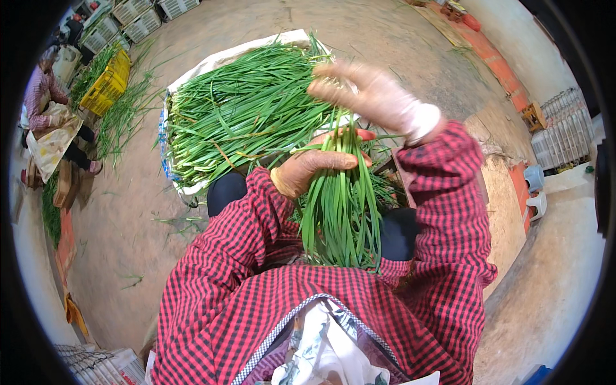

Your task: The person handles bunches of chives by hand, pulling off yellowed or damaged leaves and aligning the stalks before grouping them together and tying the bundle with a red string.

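Note:
My left hand (313, 166), in a thin glove, grips a bunch of green garlic chives (340, 207) near its pale stem ends. The leaves hang down toward my lap between my knees. Above it, my right hand (361, 91) is raised with fingers apart, blurred by motion, and no object shows in it. A thick layer of similar chives (250, 106) lies in front of me on a white sheet (216, 60), stems mostly toward the left. More loose greens partly show behind and beneath the held bunch.
At the left, another person (45, 101) sits by a yellow plastic crate (108, 82) of greens. Loose leaves (125, 115) litter the floor there. Stacked pale crates (139, 21) stand at the far left. Small plastic stools (536, 204) and a white crate (563, 130) are along the right wall.

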A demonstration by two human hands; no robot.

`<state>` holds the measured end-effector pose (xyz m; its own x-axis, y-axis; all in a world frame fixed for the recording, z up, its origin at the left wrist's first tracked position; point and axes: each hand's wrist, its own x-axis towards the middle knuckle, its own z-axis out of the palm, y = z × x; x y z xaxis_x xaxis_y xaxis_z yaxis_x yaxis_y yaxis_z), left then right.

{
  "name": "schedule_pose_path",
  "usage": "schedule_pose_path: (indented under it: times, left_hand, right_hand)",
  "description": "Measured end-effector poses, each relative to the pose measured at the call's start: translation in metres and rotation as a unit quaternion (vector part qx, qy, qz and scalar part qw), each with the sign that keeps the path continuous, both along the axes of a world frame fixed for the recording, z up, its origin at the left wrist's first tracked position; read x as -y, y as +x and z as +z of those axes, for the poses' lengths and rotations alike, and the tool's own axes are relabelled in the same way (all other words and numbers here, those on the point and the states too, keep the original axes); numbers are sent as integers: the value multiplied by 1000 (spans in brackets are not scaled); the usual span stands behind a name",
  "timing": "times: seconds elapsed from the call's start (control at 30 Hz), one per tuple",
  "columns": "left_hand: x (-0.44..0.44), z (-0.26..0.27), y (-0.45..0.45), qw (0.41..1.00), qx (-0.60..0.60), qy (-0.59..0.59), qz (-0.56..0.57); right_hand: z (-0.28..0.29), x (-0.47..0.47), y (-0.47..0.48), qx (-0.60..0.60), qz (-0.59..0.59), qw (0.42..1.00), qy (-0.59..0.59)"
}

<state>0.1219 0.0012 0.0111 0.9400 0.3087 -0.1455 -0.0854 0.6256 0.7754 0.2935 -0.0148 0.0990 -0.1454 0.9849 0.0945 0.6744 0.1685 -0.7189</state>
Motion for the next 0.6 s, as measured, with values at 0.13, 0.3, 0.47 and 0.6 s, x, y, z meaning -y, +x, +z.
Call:
schedule_pose_path:
  times: [0.13, 0.3, 0.47, 0.6]
  left_hand:
    - [-8, -65, -13, 988, 81, -98, 88]
    - [-1, -74, -15, 986, 87, -138, 26]
    - [-16, -40, 0, 984, 72, -99, 125]
    - [-35, -6, -9, 987, 93, -49, 126]
  right_hand:
    - [-53, 18, -24, 129, 128, 983, -16]
    - [-86, 22, -15, 136, 142, 980, 30]
    - [-105, 28, -6, -143, -54, 988, 27]
    - [-97, 43, -4, -381, -30, 905, -188]
